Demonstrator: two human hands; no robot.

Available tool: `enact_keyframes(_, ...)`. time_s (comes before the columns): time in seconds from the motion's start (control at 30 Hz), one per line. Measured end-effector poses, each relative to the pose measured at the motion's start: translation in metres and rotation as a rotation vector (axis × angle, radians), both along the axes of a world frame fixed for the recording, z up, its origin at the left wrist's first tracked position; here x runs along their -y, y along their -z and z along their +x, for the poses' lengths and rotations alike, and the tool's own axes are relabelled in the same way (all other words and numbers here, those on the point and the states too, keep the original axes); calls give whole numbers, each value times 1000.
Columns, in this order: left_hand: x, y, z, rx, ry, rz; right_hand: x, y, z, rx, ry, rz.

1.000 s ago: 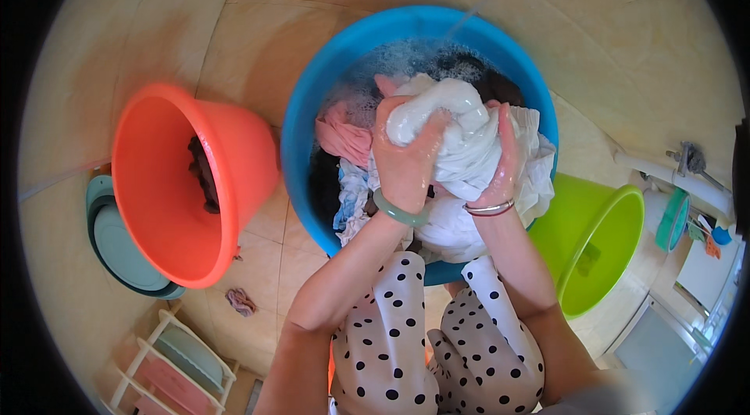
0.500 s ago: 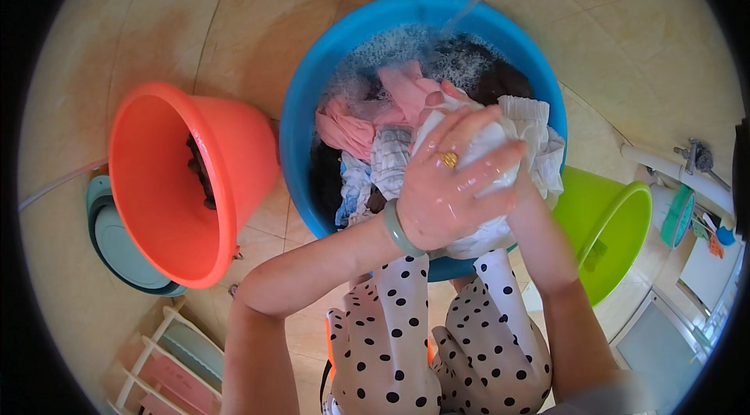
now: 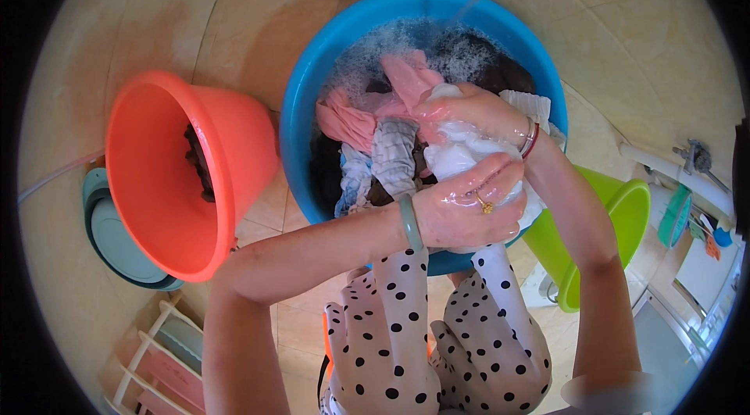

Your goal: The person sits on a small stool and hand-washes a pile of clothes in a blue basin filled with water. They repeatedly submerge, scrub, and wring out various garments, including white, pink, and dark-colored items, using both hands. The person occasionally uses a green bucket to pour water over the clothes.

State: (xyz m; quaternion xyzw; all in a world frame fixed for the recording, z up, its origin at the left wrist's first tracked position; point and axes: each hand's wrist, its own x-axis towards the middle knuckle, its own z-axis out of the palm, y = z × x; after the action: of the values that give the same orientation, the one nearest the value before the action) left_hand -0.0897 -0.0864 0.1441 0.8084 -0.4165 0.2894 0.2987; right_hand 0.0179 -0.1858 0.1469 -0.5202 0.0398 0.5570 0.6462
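Observation:
A bunched, wet white garment is held over the near right side of a blue tub. My left hand, wearing a gold ring and a pale green bangle at the wrist, has its fingers curled round the near part of the cloth. On the far part, my right hand is closed, with red and dark bands at its wrist. Both hands glisten with water. Beside the cloth in the tub lie a pink garment, a grey-white checked cloth, a blue-and-white piece and dark clothes in foamy water.
An orange bucket with something dark inside leans at the left, next to a grey-green basin. On the right tilts a green bucket. A white rack stands lower left, and a wall tap is at far right.
My left hand has slid nearer to me and its spread fingers have curled into the cloth. My right hand, mostly covered before, now shows on the far side of the garment.

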Motion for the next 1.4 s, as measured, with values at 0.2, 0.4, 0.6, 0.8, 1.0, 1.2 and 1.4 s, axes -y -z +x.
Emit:
enact_keyframes(0.2, -2, 29, 3, 118, 138, 215, -3, 12, -7, 260, -73, -133)
enact_keyframes(0.4, -5, 67, 3, 33, 262, 285, 7, 57, -13, 387, -16, -369)
enact_keyframes(0.6, -9, 43, 19, -931, -354, -886, 58, 38, -23, 155, 680, -108)
enact_keyframes(0.8, -44, 25, 32, -2179, 87, -1463, 62, -50, -65, 340, 805, -210)
enact_keyframes(1.0, -23, -14, 19, -2107, 31, -858, 103, -96, -94, 447, 925, -515)
enact_keyframes(1.2, 33, -89, 14, -1874, 291, -931, 156, -125, -122, 526, 932, -643)
enact_keyframes(1.4, 121, -126, 12, -2038, 302, -778, 232, -148, -169, 528, 1293, -257)
